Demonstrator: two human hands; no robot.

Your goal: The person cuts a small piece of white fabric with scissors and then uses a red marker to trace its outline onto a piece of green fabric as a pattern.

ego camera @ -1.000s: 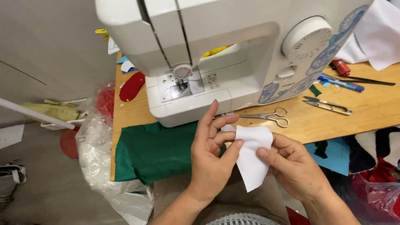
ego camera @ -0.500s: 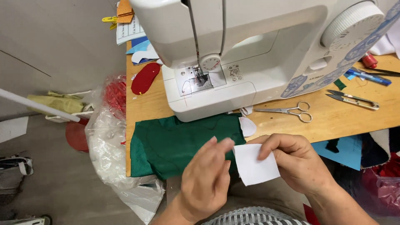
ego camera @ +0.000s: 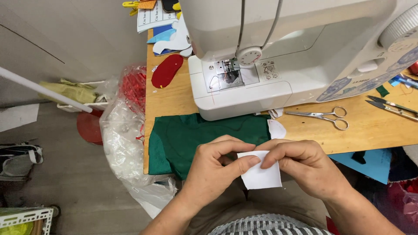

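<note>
Both my hands pinch a small white fabric piece (ego camera: 262, 177) just in front of the table edge, over my lap. My left hand (ego camera: 215, 167) grips its upper left corner between thumb and fingers. My right hand (ego camera: 305, 163) holds the upper right edge. Under and behind my hands lies a green cloth (ego camera: 191, 135) that hangs over the wooden table (ego camera: 374, 132). A white sewing machine (ego camera: 278, 56) stands behind the cloth.
Silver scissors (ego camera: 322, 116) lie right of the machine base, with dark snips (ego camera: 389, 106) farther right. A red felt oval (ego camera: 166, 70) and paper patterns (ego camera: 165, 26) sit at the back left. A clear plastic bag (ego camera: 126, 143) hangs beside the table. Another white scrap (ego camera: 276, 129) rests on the cloth's corner.
The view has shifted left and closer. My hands have drawn together and now both pinch the top edge of the white piece; before, the left hand was more open beside it.
</note>
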